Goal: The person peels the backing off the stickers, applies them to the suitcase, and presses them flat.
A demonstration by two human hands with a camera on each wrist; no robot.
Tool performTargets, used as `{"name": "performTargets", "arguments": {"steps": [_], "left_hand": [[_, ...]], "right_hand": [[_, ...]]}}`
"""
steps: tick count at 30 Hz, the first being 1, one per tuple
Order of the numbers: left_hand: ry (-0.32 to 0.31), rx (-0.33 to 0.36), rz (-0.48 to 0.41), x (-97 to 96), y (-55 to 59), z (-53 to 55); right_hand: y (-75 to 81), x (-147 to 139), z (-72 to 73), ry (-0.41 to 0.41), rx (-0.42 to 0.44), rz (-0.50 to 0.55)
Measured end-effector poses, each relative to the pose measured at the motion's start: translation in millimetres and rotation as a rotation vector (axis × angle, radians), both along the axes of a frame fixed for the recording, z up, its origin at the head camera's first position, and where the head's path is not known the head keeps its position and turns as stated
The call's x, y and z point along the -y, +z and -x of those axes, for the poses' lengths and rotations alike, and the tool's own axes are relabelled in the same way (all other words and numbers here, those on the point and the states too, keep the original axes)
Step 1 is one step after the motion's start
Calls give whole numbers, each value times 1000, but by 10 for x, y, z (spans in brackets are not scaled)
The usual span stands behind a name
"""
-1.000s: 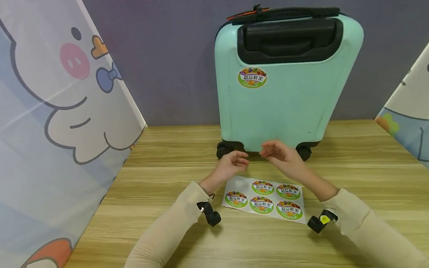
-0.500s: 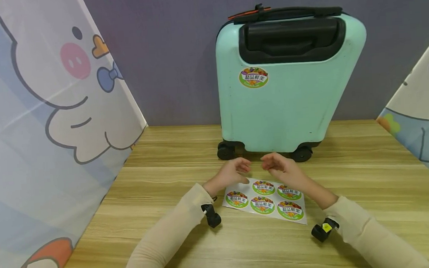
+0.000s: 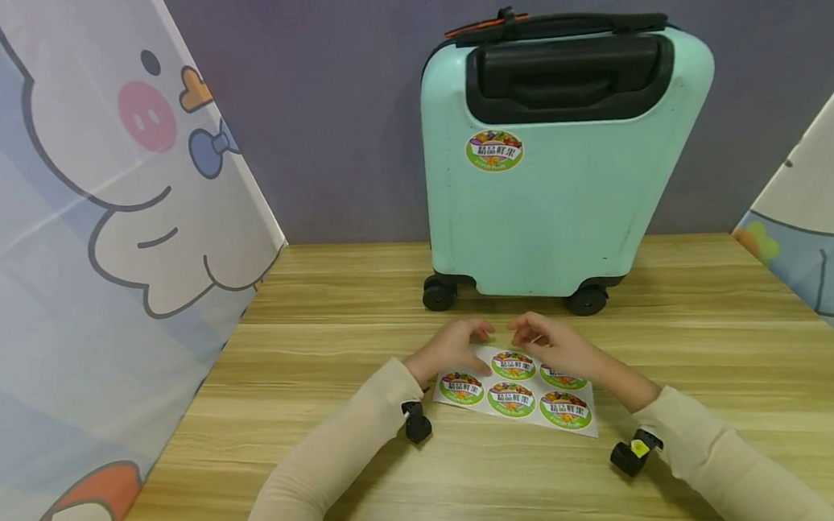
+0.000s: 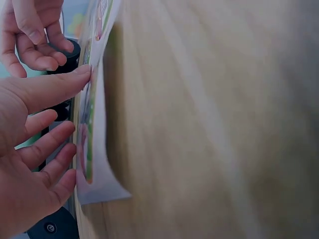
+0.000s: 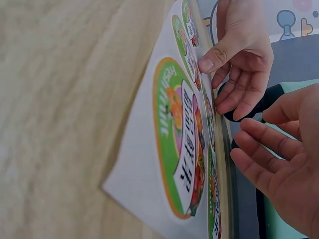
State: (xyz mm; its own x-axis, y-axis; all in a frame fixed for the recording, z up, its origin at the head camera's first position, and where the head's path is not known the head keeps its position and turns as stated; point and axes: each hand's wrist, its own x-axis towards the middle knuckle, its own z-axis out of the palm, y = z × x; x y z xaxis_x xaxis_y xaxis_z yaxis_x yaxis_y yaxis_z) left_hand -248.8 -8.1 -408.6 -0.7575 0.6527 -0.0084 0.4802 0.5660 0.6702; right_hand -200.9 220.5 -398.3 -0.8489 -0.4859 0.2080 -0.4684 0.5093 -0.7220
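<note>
A white sticker sheet [image 3: 538, 388] lies on the wooden table, bearing several oval "Fresh Fruit" stickers [image 3: 511, 400]. My left hand [image 3: 454, 347] is over its far left part, fingers loosely bent and parted. In the left wrist view, that hand's thumb [image 4: 60, 87] reaches to the sheet's printed face, and the near end of the sheet [image 4: 102, 191] curls up off the table. My right hand [image 3: 559, 349] hovers by the far right edge with relaxed fingers, holding nothing, and partly hides one sticker. The hands face each other with a gap between their fingertips.
Just behind the hands stands a mint-green suitcase [image 3: 544, 203] on black wheels [image 3: 587, 299], with one oval sticker [image 3: 495, 151] on its upper left. Cartoon-printed cloths [image 3: 113, 177] flank the table, and a grey panel [image 3: 320, 114] rises at the back.
Both hands have come down and back from the suitcase's base to the sticker sheet. The left hand now covers more of the sheet's far left part. Sheet and suitcase stay put.
</note>
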Motion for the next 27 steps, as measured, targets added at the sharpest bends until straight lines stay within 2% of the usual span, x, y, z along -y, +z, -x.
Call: {"name": "performTargets", "arguments": {"steps": [6, 11, 19, 23, 27], "left_hand": [[-12, -19, 40, -8, 29, 24], [6, 10, 39, -9, 69, 28], [21, -15, 84, -42, 151, 11], [34, 0, 91, -51, 147, -3], [32, -39, 126, -65, 131, -24]], "right_hand": [[8, -12, -6, 12, 3, -3], [22, -2, -14, 15, 10, -16], [33, 8, -11, 20, -14, -44], [17, 10, -7, 29, -46, -59], [-11, 11, -12, 45, -70, -77]]}}
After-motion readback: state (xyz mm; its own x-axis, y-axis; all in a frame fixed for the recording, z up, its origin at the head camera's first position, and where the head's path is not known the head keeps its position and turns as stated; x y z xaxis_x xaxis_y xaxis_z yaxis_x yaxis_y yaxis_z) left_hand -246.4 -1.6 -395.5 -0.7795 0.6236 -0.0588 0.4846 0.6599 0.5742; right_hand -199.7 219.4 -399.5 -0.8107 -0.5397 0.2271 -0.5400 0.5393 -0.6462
